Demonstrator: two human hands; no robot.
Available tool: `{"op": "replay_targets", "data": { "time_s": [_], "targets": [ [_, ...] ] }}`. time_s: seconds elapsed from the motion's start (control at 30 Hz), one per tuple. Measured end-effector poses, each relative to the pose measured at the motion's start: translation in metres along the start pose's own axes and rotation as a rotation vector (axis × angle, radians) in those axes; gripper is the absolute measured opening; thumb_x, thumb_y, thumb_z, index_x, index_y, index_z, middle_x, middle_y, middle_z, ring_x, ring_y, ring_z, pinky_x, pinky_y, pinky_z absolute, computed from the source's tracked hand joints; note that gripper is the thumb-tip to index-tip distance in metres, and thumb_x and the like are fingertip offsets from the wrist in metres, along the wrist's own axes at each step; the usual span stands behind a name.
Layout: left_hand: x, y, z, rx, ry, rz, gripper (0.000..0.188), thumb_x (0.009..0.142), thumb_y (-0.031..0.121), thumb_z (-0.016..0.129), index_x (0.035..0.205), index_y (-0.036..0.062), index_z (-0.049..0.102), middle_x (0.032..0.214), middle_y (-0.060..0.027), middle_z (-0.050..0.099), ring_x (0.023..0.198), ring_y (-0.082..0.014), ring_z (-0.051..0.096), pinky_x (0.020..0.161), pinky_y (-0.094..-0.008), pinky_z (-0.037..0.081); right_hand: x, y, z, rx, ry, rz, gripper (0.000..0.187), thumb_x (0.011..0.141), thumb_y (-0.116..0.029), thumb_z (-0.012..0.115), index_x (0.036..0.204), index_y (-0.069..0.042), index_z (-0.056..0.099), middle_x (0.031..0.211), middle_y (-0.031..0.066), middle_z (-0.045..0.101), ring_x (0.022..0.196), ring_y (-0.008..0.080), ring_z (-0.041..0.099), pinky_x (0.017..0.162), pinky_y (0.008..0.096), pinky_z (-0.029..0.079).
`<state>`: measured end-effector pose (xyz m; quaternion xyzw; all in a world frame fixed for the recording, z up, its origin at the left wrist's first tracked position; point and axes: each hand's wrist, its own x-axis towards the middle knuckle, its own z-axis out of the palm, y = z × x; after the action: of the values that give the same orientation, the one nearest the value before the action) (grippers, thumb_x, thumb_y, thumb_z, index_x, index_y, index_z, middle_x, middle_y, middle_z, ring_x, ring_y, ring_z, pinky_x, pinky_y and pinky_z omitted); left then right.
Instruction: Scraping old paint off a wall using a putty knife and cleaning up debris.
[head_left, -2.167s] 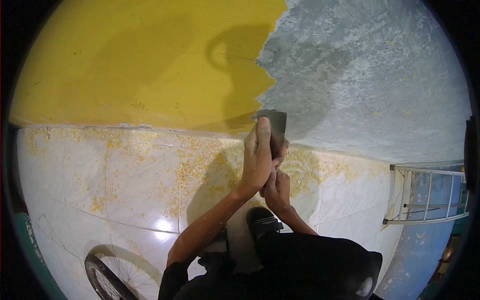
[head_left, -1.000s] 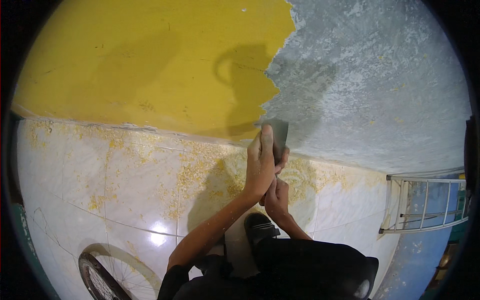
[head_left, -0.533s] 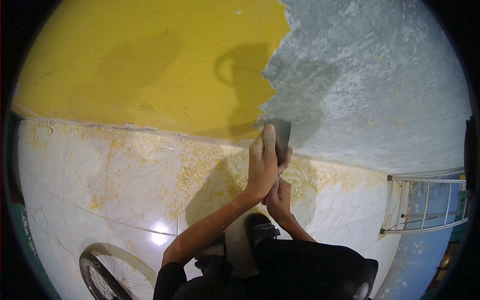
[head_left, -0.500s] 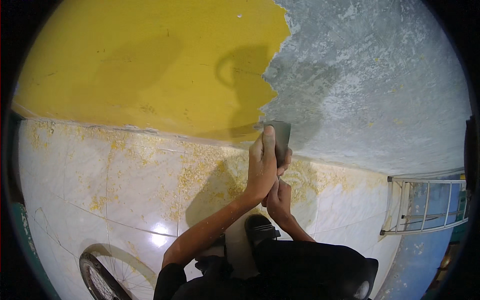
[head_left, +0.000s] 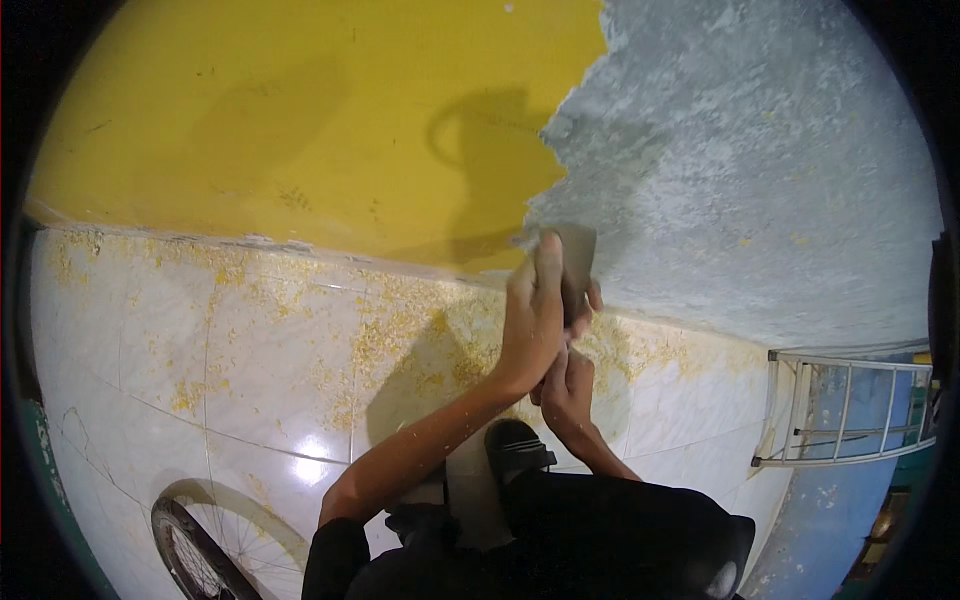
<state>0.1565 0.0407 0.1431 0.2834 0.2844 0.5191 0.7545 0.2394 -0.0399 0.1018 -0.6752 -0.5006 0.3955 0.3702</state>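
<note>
Gripping a flat scraper (head_left: 578, 252), the hands (head_left: 533, 335) meet, left ahead of right.

Single head view, wide fisheye, upright, from the left of a side-by-side pair; directed steeply down. At near range it looks over both bare hands (head_left: 530, 335) toward the pale marbled tile floor's (head_left: 280, 400) far edge, below the yellow-and-grey wall (head_left: 320, 150).

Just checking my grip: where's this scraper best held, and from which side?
Likely the lower end of the scraper, right hand from below, since its broad flat upper part points away from you, toward the wall. The left hand can brace that flat from the left, thumb along it. The lower end is mostly hidden.
</note>
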Motion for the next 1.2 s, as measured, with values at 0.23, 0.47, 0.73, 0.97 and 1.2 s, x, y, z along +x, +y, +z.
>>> {"op": "replay_targets", "data": {
  "time_s": [0.23,0.47,0.73,0.97,1.2],
  "targets": [
    [-0.007,0.029,0.001,-0.059,0.022,0.102,0.046,0.098,0.041,0.029,0.075,0.0035,0.042,0.060,-0.0091,0.055,0.040,-0.0072,0.042,0.035,-0.0200,0.031,0.013,-0.046,0.002,-0.014,-0.010,-0.135,0.037,0.096,-0.022,0.037,0.078,0.005,0.054,0.055,0.0123,0.054,0.049,0.0161,0.051,0.047,0.0329,0.040],
    [-0.002,-0.009,-0.010,-0.074,0.016,0.017,0.048,0.097,0.048,0.028,0.082,0.0043,0.044,0.065,-0.0071,0.056,0.043,-0.0074,0.044,0.034,-0.0186,0.031,0.002,0.002,-0.001,0.070,-0.033,0.072,0.042,0.097,-0.025,0.035,0.070,0.002,0.051,0.053,0.0043,0.049,0.049,0.0125,0.047,0.045,0.0301,0.036],
    [0.000,-0.021,-0.013,-0.058,0.018,0.051,0.050,0.097,0.047,0.027,0.077,0.0044,0.045,0.061,-0.0061,0.054,0.040,-0.0066,0.041,0.034,-0.0185,0.028,0.006,0.009,-0.001,-0.040,0.022,-0.006,0.040,0.097,-0.024,0.036,0.073,0.003,0.052,0.053,0.0061,0.049,0.050,0.0127,0.047,0.046,0.0313,0.037],
    [-0.001,-0.012,-0.014,-0.049,0.013,0.055,0.044,0.098,0.041,0.029,0.081,0.0035,0.042,0.061,-0.0092,0.055,0.039,-0.0072,0.040,0.035,-0.0203,0.029,-0.001,0.005,0.008,-0.029,0.028,-0.097,0.040,0.099,-0.026,0.031,0.070,-0.003,0.046,0.050,0.0005,0.045,0.041,0.0077,0.042,0.038,0.0237,0.033],
    [0.003,-0.001,-0.013,-0.044,-0.016,0.093,0.044,0.098,0.041,0.031,0.075,0.0045,0.042,0.060,-0.0096,0.054,0.038,-0.0072,0.041,0.034,-0.0204,0.029,0.006,0.005,0.009,-0.043,0.043,-0.154,0.042,0.099,-0.026,0.031,0.067,-0.002,0.046,0.049,0.0006,0.045,0.041,0.0077,0.042,0.038,0.0242,0.034]
  ]
}}
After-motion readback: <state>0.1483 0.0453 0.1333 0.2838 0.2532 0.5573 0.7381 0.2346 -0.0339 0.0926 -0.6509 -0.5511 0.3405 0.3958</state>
